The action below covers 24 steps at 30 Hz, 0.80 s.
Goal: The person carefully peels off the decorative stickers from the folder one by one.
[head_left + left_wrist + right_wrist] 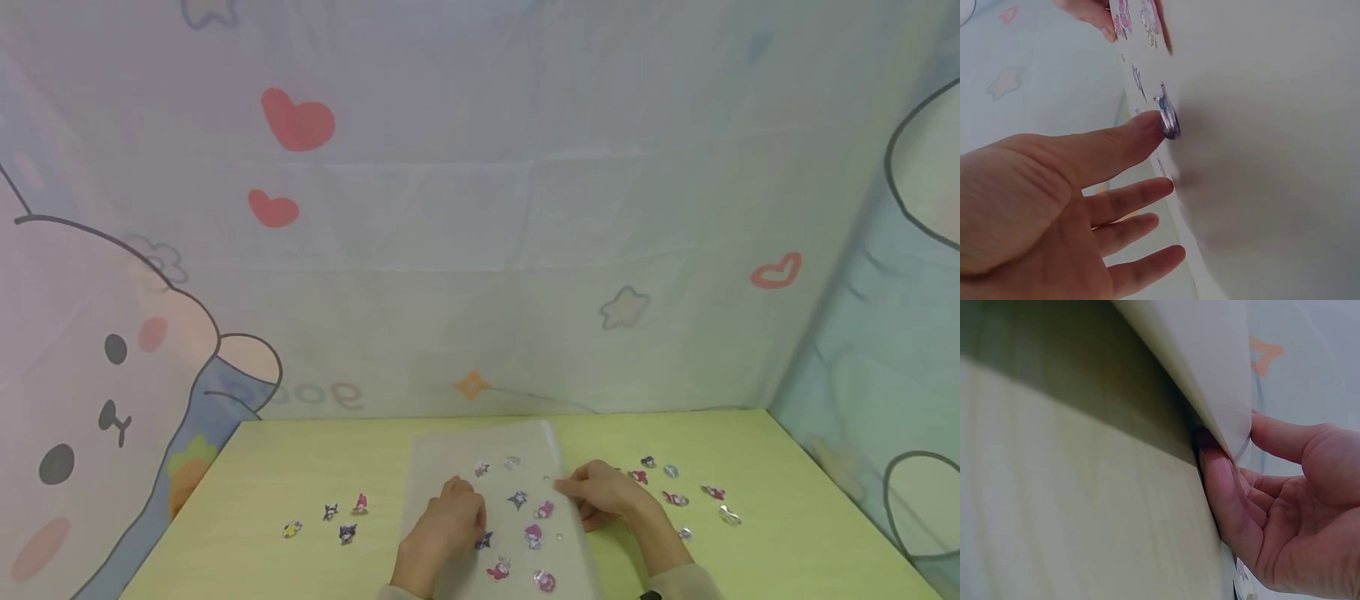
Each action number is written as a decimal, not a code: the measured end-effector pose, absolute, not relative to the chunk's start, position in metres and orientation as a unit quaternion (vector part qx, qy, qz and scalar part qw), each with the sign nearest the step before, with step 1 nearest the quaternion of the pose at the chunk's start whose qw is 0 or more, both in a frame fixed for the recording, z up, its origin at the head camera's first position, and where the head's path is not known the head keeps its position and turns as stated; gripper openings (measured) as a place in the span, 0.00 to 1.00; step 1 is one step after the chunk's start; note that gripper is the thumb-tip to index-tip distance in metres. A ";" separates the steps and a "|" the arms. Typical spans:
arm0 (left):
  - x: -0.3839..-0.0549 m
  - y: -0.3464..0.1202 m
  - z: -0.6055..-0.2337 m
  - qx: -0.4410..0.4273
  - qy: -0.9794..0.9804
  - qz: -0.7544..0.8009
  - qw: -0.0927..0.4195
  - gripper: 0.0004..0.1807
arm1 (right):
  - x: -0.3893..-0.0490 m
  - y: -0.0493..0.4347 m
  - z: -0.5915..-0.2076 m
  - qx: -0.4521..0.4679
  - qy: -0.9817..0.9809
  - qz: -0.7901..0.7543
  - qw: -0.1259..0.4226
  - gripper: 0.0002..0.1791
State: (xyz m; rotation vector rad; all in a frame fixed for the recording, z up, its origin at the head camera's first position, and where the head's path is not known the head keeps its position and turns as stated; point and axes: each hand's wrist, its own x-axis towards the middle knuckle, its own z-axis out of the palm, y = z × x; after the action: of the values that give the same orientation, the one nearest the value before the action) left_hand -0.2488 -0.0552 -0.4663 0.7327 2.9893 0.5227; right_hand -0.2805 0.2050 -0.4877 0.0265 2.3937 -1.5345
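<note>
A white sheet [465, 583] lies in front of me with several shiny cartoon stickers on it. Beside its lower left part, my left hand [444, 529] has its thumb tip at a purple sticker [1169, 119]; the other visible fingers [1132, 203] are extended, and the index finger is hidden in the left wrist view. At the sheet's right edge, my right hand [603, 493] pinches the border, thumb above and a finger [1222, 478] tucked below. That edge of the sheet [1210, 369] is raised off the table, casting a shadow beneath.
Loose stickers [347, 533] lie left of the sheet on the yellow table [315, 454]. More stickers [675, 499] are scattered to the right, near the right forearm. A printed cloth [465, 208] hangs behind the table's far edge.
</note>
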 end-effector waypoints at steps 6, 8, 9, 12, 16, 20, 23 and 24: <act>-0.248 -0.054 -0.468 0.226 0.961 0.157 0.009 0.13 | -0.281 0.205 -0.488 0.009 0.832 -0.534 0.149 0.16; -0.248 -0.053 -0.467 0.226 0.962 0.155 0.009 0.13 | -0.281 0.204 -0.487 0.009 0.830 -0.537 0.150 0.16; -0.248 -0.053 -0.466 0.227 0.962 0.153 0.008 0.12 | -0.281 0.204 -0.487 0.008 0.830 -0.538 0.151 0.16; -0.248 -0.053 -0.466 0.229 0.962 0.148 0.004 0.12 | -0.281 0.204 -0.487 0.008 0.830 -0.537 0.150 0.16; -0.249 -0.053 -0.468 0.236 0.960 0.149 -0.004 0.11 | -0.281 0.205 -0.487 0.006 0.831 -0.536 0.150 0.16; -0.251 -0.055 -0.470 0.241 0.958 0.155 -0.003 0.10 | -0.281 0.205 -0.487 0.004 0.827 -0.541 0.153 0.16; -0.253 -0.057 -0.473 0.243 0.958 0.155 0.003 0.10 | -0.281 0.205 -0.487 0.004 0.828 -0.540 0.152 0.16; -0.254 -0.058 -0.473 0.244 0.958 0.154 0.004 0.09 | -0.281 0.205 -0.487 0.004 0.828 -0.539 0.151 0.16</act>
State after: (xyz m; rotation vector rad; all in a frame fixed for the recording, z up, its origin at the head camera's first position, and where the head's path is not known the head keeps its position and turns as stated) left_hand -0.2536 -0.0577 -0.4727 0.7634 3.0015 0.4831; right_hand -0.2811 0.2049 -0.4872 0.0125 2.3778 -1.5484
